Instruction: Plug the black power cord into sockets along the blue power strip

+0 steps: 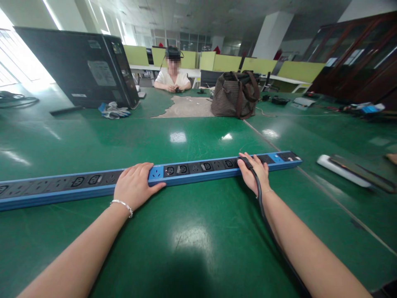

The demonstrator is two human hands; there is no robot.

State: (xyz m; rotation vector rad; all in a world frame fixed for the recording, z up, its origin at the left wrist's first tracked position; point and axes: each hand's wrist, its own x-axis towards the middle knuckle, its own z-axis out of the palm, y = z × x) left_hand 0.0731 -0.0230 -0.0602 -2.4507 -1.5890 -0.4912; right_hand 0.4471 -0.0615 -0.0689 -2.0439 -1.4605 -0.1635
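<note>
A long blue power strip point(188, 178) with black sockets lies across the green table, running from the left edge to the right of centre. My left hand point(134, 185) is wrapped over it, fingers across the top and thumb along the near side. Toward the strip's right end, my right hand point(256, 174) holds a black power plug point(247, 163) at the row of sockets. Whether its pins are inside a socket is hidden. From the plug, a black cable point(262, 203) runs down along my right forearm to the bottom edge.
A black computer case point(89, 68) stands at the back left, with gloves point(114, 110) by it. A brown bag point(231, 95) is on the far table, near a seated person point(173, 76). At right lie a white bar-shaped object point(343, 170) and a dark flat device point(361, 169).
</note>
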